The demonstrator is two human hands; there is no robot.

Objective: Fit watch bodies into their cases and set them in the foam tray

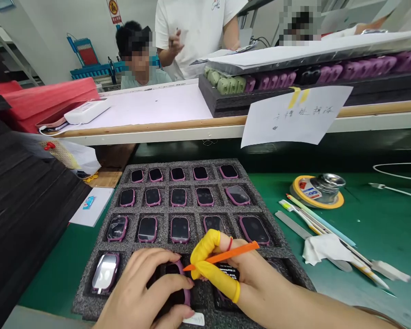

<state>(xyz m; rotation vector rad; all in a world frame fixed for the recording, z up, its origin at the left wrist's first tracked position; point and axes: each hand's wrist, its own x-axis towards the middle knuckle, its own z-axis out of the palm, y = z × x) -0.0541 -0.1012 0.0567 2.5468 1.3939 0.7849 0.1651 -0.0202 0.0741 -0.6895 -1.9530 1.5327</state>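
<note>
My left hand (147,288) has its fingers curled around a purple smartwatch case (187,294), which it partly hides. The watch is at the near row of a grey foam tray (193,210). In my right hand (239,269), an orange pry stick (222,256) is pinched between thumb and forefinger, both in yellow finger cots. Its pointed tip touches or nearly touches the rim of that case. Under my right hand a lit watch screen (229,270) with white text shows in part. Several more purple watches (180,228) lie face up in the tray's pockets.
To the right lie a yellow tape roll (296,192) around a glass bottle (329,185), brushes (329,228), a metal spatula (291,224) and a white cloth (325,249). A shelf (157,132) crosses behind the tray, bearing a foam tray of watch cases (233,84). Other people are beyond it. Black foam (27,219) is stacked left.
</note>
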